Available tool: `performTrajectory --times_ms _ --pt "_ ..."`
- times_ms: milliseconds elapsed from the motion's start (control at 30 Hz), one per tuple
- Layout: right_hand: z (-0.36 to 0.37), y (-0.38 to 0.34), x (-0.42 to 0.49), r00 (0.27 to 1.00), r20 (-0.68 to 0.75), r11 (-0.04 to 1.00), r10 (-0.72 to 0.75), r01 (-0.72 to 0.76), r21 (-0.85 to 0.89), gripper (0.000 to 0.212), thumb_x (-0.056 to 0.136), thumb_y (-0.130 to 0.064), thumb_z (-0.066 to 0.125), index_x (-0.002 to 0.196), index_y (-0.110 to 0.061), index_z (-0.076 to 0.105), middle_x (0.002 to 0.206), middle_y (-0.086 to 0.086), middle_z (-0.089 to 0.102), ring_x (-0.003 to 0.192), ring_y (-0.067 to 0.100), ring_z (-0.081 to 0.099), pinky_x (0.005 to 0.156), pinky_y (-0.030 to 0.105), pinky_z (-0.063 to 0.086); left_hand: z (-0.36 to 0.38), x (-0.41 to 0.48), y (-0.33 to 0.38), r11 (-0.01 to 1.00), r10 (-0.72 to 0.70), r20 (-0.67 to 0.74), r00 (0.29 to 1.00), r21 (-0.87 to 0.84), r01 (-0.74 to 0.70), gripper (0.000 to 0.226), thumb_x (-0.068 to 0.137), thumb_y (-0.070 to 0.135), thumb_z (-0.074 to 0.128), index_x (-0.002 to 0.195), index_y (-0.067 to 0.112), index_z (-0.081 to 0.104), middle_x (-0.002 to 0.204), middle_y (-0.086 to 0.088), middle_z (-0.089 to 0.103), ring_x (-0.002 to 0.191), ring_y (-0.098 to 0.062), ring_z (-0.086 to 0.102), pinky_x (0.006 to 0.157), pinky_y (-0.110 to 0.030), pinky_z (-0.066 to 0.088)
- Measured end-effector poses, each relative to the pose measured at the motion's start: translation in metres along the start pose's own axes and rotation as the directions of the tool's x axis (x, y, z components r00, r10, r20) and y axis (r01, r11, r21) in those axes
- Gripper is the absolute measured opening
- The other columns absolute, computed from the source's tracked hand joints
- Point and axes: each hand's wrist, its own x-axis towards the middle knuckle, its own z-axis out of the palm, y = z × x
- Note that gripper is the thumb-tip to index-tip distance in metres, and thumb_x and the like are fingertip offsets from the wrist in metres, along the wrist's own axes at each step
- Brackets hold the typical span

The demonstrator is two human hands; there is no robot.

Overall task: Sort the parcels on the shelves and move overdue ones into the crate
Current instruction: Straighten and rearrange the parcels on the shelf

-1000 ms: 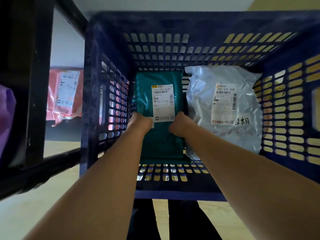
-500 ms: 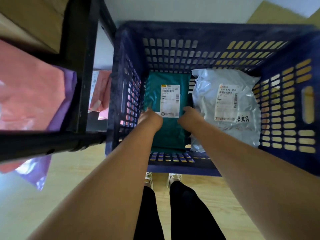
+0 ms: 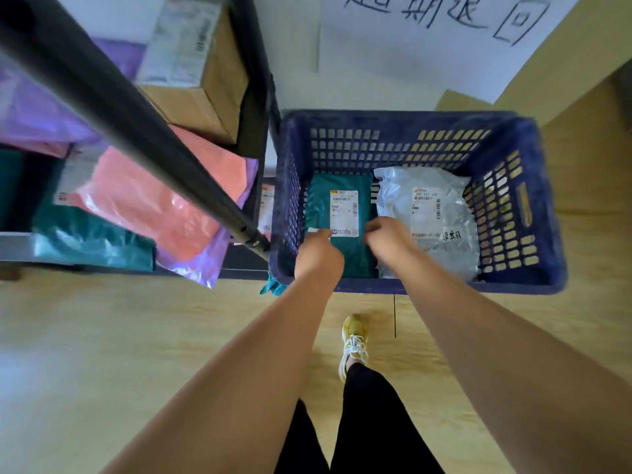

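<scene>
Glossy teal parcel (image 3: 320, 200) flat by slotted crate (image 3: 396, 145) left wall. Left hand (image 3: 318, 249) and right hand (image 3: 390, 241) curled over it, grip unclear.

Pale wood-look floor (image 3: 102, 336) carries blue slotted crate (image 3: 393, 145) just beside black shelf rack (image 3: 136, 124); rack holds pink mailer (image 3: 154, 200) over teal mailer (image 3: 92, 237) and purple mailer (image 3: 191, 265), plus cardboard box (image 3: 212, 94).

The crate (image 3: 403, 119) is matt blue plastic, the teal mailer (image 3: 319, 203) and silver mailer (image 3: 456, 206) inside it glossy plastic, the shelf post (image 3: 143, 131) left of it smooth black metal.
</scene>
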Motion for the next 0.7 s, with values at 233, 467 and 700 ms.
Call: performTrajectory --times_ms 233,467,700 --pt "0.024 -0.021 -0.073 0.983 -0.179 0.995 -0.042 0.058 0.083 0.036 0.096 -0.008 0.044 0.126 -0.016 0.062 0.117 0.004 0.065 0.080 0.017 0.058 0.057 0.025 0.039 -0.050 -0.053 -0.026 0.992 0.122 -0.006 0.993 0.033 -0.122 0.056 0.089 0.000 0.041 0.139 0.025 0.052 0.138 -0.004 0.053 0.108 -0.031 0.062 0.088 -0.041 0.054" --pt "0.061 -0.026 -0.145 0.966 -0.251 0.994 -0.056 0.078 0.080 0.033 0.095 -0.002 0.044 0.120 -0.014 0.063 0.116 0.004 0.065 0.073 0.016 0.055 0.060 0.028 0.043 -0.087 -0.105 -0.076 0.983 0.181 -0.073 0.981 0.002 -0.182 0.040 0.093 0.005 0.043 0.122 0.020 0.064 0.129 -0.005 0.062 0.111 -0.029 0.059 0.086 -0.033 0.049" --pt "0.096 -0.030 -0.171 0.982 -0.091 0.983 -0.165 0.156 -0.100 0.025 0.100 -0.015 0.045 0.117 -0.016 0.064 0.119 0.006 0.065 0.089 0.021 0.052 0.072 0.030 0.040 -0.111 -0.138 -0.119 0.994 0.068 -0.074 0.995 0.096 -0.061 0.032 0.093 0.007 0.046 0.113 0.014 0.069 0.115 -0.011 0.068 0.105 -0.033 0.062 0.087 -0.036 0.050"
